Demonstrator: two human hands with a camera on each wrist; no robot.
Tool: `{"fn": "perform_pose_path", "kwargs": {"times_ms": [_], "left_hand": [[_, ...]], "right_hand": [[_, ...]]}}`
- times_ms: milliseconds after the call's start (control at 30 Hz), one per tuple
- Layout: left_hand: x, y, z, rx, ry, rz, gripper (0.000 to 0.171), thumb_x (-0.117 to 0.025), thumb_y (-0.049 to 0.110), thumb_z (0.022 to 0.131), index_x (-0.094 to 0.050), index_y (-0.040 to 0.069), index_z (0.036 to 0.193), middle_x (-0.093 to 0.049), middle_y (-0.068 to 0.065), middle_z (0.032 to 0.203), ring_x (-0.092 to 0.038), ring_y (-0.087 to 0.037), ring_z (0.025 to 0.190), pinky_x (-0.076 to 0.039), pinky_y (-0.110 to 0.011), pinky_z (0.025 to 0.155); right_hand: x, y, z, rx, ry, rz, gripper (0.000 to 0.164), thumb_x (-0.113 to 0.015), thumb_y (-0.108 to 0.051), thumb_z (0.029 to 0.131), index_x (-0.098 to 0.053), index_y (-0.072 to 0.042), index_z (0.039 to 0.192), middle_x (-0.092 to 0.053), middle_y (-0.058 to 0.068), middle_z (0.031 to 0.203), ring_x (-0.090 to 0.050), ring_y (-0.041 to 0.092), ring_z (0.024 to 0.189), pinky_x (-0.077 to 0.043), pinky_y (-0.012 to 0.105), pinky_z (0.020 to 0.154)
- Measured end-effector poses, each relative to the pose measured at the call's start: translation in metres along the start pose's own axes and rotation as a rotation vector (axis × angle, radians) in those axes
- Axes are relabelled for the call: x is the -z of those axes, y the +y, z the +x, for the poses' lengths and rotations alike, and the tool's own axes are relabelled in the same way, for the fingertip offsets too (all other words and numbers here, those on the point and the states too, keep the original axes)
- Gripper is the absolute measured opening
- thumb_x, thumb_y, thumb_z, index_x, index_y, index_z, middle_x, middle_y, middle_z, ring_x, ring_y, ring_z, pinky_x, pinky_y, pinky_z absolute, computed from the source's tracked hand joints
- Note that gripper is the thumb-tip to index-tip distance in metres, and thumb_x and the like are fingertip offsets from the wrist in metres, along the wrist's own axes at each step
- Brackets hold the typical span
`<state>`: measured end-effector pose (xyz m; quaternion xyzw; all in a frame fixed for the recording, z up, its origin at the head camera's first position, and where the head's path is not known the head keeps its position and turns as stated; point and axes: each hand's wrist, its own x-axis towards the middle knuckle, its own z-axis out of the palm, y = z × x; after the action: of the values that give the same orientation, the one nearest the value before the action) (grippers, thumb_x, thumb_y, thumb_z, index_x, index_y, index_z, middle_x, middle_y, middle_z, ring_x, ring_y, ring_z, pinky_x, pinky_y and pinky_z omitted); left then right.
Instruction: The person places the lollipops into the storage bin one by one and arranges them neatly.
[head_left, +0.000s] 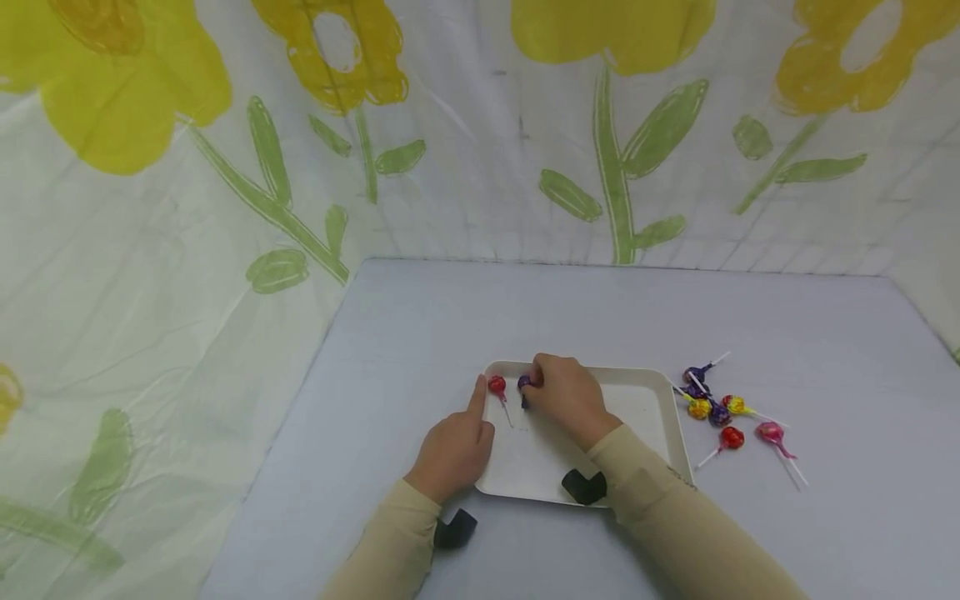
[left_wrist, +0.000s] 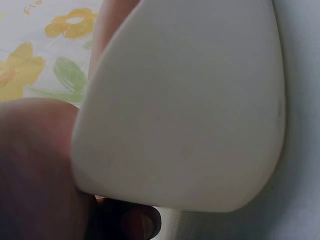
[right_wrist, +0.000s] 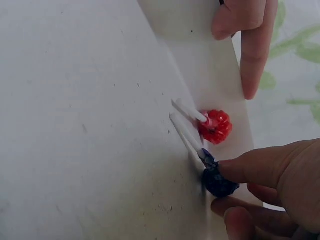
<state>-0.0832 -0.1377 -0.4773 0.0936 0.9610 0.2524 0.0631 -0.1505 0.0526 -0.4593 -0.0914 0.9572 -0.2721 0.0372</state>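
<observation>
A white tray lies on the table. My left hand holds its left edge, index finger straight along the rim and thumb over it; the tray wall covers part of this hand in the left wrist view. Inside, near the back left corner, a red-wrapped lollipop lies with its stick toward me. Just right of it, my right hand pinches a dark purple-blue lollipop by its wrapped head. The two sticks lie almost side by side in the right wrist view.
Right of the tray lies a loose group of several lollipops: purple, yellow, red and pink. Some touch or overlap near the tray's right rim. A flower-printed sheet hangs behind the pale table.
</observation>
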Motion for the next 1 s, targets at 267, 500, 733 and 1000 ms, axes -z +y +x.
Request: {"fn": "perform_pose_path", "kwargs": {"times_ms": [267,500,733,1000], "left_hand": [[-0.001,0.001,0.002,0.001,-0.002,0.008,0.066,-0.046,0.022,0.106,-0.027,0.004,0.166,-0.043,0.002,0.058,-0.04,-0.015,0.052,-0.036,-0.033,0.053],[-0.003,0.001,0.001,0.01,0.0,0.007,0.066,-0.046,0.022,0.106,-0.026,0.005,0.167,-0.042,0.002,0.059,-0.038,-0.015,0.05,-0.034,-0.032,0.051],[-0.005,0.001,0.001,0.002,0.01,0.006,0.065,-0.045,0.022,0.107,-0.027,0.004,0.166,-0.041,0.002,0.059,-0.037,-0.014,0.05,-0.033,-0.031,0.051],[-0.004,0.0,0.002,0.016,0.008,0.018,0.065,-0.046,0.022,0.106,-0.027,0.004,0.166,-0.042,0.002,0.059,-0.041,-0.015,0.053,-0.036,-0.033,0.054]], "right_hand": [[0.002,-0.002,-0.001,0.001,0.0,-0.024,0.021,-0.081,-0.023,0.091,-0.064,-0.014,0.082,-0.065,0.0,0.077,-0.056,0.016,0.067,-0.044,0.031,0.059],[0.002,0.001,0.0,0.007,-0.014,-0.043,0.021,-0.081,-0.022,0.091,-0.064,-0.014,0.082,-0.065,0.0,0.077,-0.056,0.015,0.067,-0.044,0.032,0.059],[0.005,0.002,-0.003,-0.002,-0.034,-0.054,0.02,-0.08,-0.024,0.092,-0.065,-0.013,0.084,-0.066,0.0,0.078,-0.056,0.015,0.067,-0.044,0.031,0.059],[0.015,0.007,-0.007,-0.037,-0.033,-0.042,0.016,-0.078,-0.025,0.09,-0.069,-0.012,0.089,-0.067,0.001,0.08,-0.056,0.017,0.068,-0.044,0.033,0.06]]}}
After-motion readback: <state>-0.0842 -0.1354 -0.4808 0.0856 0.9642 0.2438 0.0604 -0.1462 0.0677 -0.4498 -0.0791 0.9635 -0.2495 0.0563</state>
